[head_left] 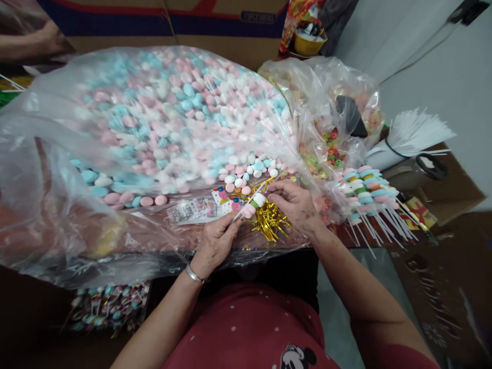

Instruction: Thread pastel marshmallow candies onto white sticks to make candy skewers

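Observation:
Between the thumb and fingers of my left hand (220, 241) is a marshmallow skewer (249, 209), a thin white stick with white, green and pink pieces beside it; I cannot tell whether a clear wrapper covers them. My right hand (294, 202) is closed in a pinch close to the skewer's far end, and what its fingertips hold is not clear. Gold twist ties (271, 223) lie in a loose pile under both hands. Left of them rests a printed clear wrapper (196, 209) with balloon pictures. Loose marshmallows (246, 177) sit just beyond.
A huge clear bag of pastel marshmallows (172, 113) covers much of the table. Behind my right hand is a bag of coloured gummies (326, 143). Stacked finished skewers (369, 192) and a bundle of white sticks (417, 133) stand right. Another person's arm (34, 46) shows top left.

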A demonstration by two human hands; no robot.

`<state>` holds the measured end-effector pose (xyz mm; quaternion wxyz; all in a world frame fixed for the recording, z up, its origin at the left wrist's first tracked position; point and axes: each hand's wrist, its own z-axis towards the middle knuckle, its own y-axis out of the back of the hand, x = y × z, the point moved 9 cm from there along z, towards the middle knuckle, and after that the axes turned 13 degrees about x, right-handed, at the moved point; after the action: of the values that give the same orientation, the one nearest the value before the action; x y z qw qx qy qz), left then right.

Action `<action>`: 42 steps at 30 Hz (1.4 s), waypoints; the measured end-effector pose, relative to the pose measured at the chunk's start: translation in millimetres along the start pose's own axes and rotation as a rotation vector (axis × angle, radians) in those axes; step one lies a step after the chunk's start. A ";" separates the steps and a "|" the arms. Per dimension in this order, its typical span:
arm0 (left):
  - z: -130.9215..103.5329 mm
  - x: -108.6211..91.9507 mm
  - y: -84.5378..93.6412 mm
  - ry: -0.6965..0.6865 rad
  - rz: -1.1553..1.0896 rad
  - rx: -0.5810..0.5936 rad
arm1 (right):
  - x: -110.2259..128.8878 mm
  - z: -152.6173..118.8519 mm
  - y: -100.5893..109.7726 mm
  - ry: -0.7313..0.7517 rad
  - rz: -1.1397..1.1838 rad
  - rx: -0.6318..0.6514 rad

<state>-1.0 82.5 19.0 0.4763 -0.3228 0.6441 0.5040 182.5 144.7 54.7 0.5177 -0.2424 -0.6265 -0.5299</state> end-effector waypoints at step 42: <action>-7.8 36.1 10.7 0.037 -0.462 -0.225 | 40.4 58.3 -19.4 0.137 -0.326 0.259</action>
<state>-25.0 80.4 -11.0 0.5280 -0.5217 0.5017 0.4442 129.1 181.9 88.9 0.4935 -0.0328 -0.6837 -0.5367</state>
